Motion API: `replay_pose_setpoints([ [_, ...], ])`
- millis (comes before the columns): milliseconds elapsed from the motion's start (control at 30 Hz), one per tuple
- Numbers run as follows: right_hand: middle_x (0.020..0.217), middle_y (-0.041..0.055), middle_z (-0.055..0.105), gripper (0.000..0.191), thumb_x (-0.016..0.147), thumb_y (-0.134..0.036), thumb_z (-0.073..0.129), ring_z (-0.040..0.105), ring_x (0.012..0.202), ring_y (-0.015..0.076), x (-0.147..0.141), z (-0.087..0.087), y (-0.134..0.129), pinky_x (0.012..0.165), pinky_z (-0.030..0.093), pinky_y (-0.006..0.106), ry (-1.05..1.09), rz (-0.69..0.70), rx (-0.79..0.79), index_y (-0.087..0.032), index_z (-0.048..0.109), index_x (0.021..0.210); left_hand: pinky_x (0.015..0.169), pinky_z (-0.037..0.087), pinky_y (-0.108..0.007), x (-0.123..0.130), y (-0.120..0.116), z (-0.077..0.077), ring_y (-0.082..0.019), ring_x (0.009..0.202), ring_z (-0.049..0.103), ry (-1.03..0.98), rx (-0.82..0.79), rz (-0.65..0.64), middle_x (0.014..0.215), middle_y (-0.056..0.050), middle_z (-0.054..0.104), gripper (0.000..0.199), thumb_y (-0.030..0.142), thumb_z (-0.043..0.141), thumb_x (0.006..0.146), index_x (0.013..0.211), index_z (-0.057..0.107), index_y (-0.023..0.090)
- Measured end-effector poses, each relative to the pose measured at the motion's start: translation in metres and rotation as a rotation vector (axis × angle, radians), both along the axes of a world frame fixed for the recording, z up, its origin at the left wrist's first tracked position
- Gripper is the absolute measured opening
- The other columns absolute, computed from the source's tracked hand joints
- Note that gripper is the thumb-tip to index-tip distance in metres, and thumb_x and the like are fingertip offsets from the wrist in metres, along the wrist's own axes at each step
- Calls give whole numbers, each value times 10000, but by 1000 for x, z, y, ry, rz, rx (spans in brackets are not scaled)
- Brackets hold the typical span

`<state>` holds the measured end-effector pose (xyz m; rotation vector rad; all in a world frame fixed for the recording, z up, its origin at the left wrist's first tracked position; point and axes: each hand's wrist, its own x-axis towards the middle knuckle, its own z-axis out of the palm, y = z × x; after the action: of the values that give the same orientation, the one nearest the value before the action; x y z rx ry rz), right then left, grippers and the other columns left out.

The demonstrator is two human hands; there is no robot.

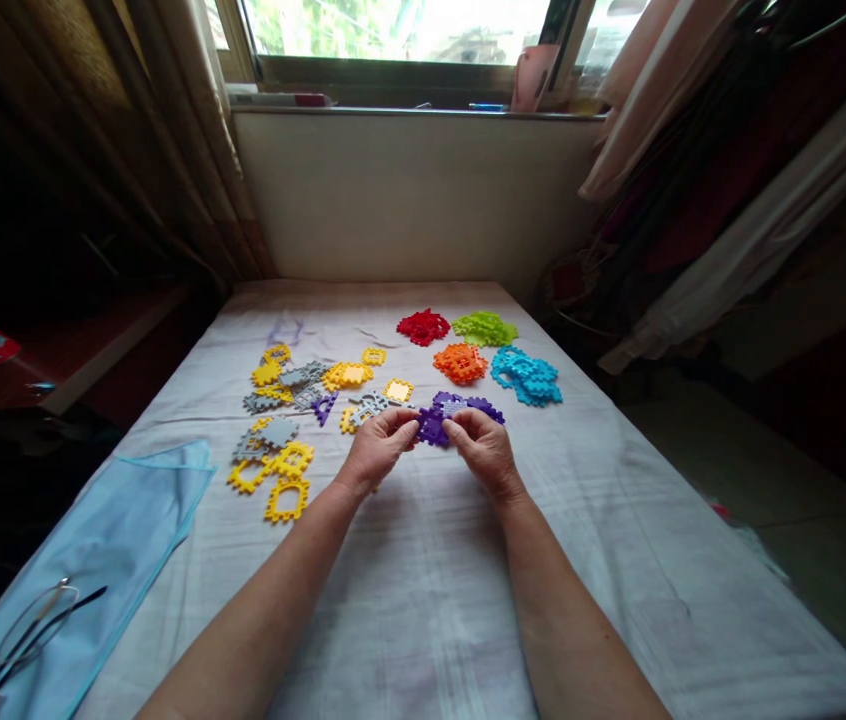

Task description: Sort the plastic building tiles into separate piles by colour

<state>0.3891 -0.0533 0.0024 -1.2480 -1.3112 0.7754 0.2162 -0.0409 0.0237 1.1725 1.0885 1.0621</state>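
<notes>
My left hand [378, 450] and my right hand [489, 455] are close together over the middle of the table, thumbs and fingers pinched. Between them is a flat purple toothed building tile [433, 428], gripped at its left and right edges. Right behind it lies a pile of purple tiles [489, 407], so where the held tile ends is hard to make out. Beside my left hand are grey tiles [370, 404] and a yellow square tile [398, 390]. Farther left lies a purple triangular tile [325, 408].
Red [423, 327], lime green [484, 328], orange [460, 364] and blue [526, 376] tile piles lie at the back right. Mixed yellow tiles [287, 500] and grey tiles [278, 432] spread leftward. Eyeglasses [33, 635] rest on a blue cloth [130, 530] at front left.
</notes>
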Motion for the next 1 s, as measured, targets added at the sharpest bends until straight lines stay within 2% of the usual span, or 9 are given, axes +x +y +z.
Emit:
replay_pose_setpoints([
  [100,527,-41,562,415,706,-606,698,461,449,98,10,5,3,439,392,226,75,18,-45,-204,597,684,665,541,-282,-2,3,2,-154,759,655,36,17,-13,897,-51,732,451,515,803,632,942,735,195],
  [167,515,-39,562,447,656,-631,716,455,435,99,22,5,6,422,383,229,126,-99,-59,-203,588,673,655,538,-272,-11,8,3,-165,806,659,83,46,25,936,-58,727,463,514,787,646,982,731,199],
  [267,481,-44,544,492,580,-667,722,442,415,103,42,0,14,403,367,236,207,-326,-104,-202,587,665,627,529,-273,-36,16,3,-181,791,660,200,89,104,875,-61,717,473,531,728,688,1006,722,180],
  [333,466,-45,535,505,538,-668,727,431,414,103,51,-6,18,404,354,239,229,-400,-144,-195,596,659,643,534,-294,-56,18,4,-188,770,663,339,141,141,877,-64,721,431,511,669,738,1002,718,174],
  [467,455,-38,536,497,546,-666,711,436,427,108,54,-15,21,437,360,249,156,-401,-184,-188,600,623,800,534,-318,-92,17,4,-184,846,679,816,331,224,1076,-57,729,288,375,563,832,1020,718,221],
  [600,485,-9,585,506,592,-675,673,503,468,137,52,-20,20,492,407,265,72,-419,-226,-172,649,650,877,521,-326,-113,13,3,-214,988,677,1156,374,258,1144,-55,719,279,329,509,883,1056,710,240],
  [833,546,18,653,581,665,-625,619,506,451,144,54,-26,22,462,389,263,51,-441,-263,-116,737,919,917,506,-349,-132,15,1,-243,1068,658,1393,312,248,1165,-58,714,294,306,480,903,1069,714,244],
  [1000,570,32,667,612,687,-622,604,525,467,146,57,-29,23,487,414,270,22,-455,-215,-93,746,961,933,497,-381,-126,23,3,-273,1101,640,1503,272,184,1208,-81,700,339,383,526,899,1147,705,238],
])
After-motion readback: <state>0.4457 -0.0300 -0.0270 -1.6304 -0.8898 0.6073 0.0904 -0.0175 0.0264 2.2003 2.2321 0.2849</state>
